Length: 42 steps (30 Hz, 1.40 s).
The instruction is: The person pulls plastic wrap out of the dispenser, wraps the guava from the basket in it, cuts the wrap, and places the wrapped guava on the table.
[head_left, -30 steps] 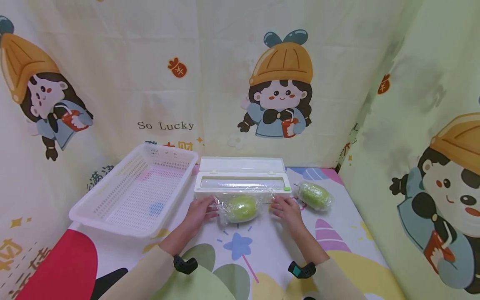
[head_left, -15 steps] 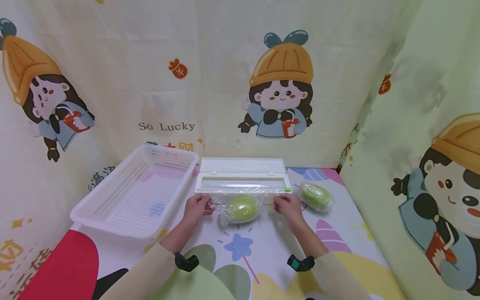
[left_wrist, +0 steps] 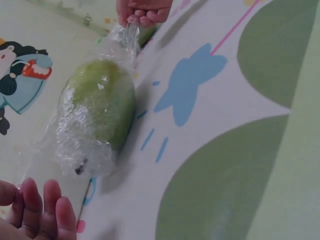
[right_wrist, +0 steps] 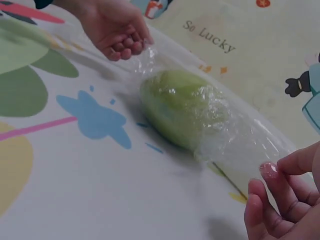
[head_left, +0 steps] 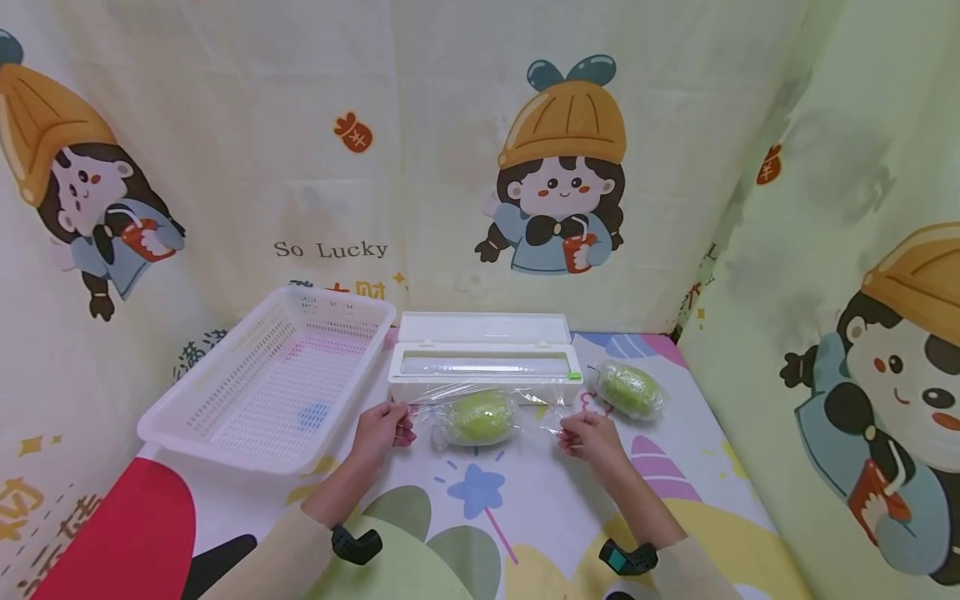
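Observation:
A green oblong fruit [head_left: 480,418], shaped like a mango, lies wrapped in clear cling film in front of the white film dispenser [head_left: 483,390]. To its left, my left hand [head_left: 381,433] pinches an edge of the cling film [right_wrist: 255,127] between thumb and forefinger. My right hand [head_left: 592,437] pinches the film on the opposite side, its other fingers loosely bent. Film stretches from both hands over the fruit, bunched and creased at its ends. In the left wrist view a dark stem [left_wrist: 81,167] pokes out at one end of the fruit.
A second film-wrapped green fruit [head_left: 630,390] lies to the right of the dispenser. On the left stands a white perforated plastic basket [head_left: 225,454]. The dispenser's lid [head_left: 483,327] is raised at the back, close to the printed curtain [head_left: 435,200].
Both hands have spread outward, left hand to the left and right hand to the right and slightly nearer, pulling the film wider. The fruit has barely shifted.

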Available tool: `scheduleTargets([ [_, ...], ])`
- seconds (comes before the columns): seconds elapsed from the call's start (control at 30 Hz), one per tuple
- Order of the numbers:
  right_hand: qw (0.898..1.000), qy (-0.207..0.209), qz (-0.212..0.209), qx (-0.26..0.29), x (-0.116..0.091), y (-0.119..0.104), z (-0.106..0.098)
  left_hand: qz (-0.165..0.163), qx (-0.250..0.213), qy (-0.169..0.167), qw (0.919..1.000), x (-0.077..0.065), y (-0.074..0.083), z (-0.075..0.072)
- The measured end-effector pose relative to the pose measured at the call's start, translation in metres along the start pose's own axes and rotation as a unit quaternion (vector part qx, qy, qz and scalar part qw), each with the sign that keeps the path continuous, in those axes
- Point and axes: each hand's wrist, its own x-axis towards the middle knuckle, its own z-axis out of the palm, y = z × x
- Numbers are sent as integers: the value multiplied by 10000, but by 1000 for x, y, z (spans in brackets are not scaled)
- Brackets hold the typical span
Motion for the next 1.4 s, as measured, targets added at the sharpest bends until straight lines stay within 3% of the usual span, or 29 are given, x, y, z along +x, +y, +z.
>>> scheduleTargets([
  [0.37,9975,-556,438,56,-3,18,-13,49,287,-96,9995,-1,-11,-1],
  [0.83,9990,-295,320,-95,2,26,-13,-17,975,-198,9950,5,-21,-2],
  [0.93,9992,-311,251,-27,4,28,-13,26,928,-298,9952,6,-22,-3],
  [1.2,9929,-869,209,790,8,34,-23,276,425,-558,9972,5,-17,-7],
  [1.4,9910,-985,219,884,6,32,-33,457,253,-652,9965,3,-17,-13],
])
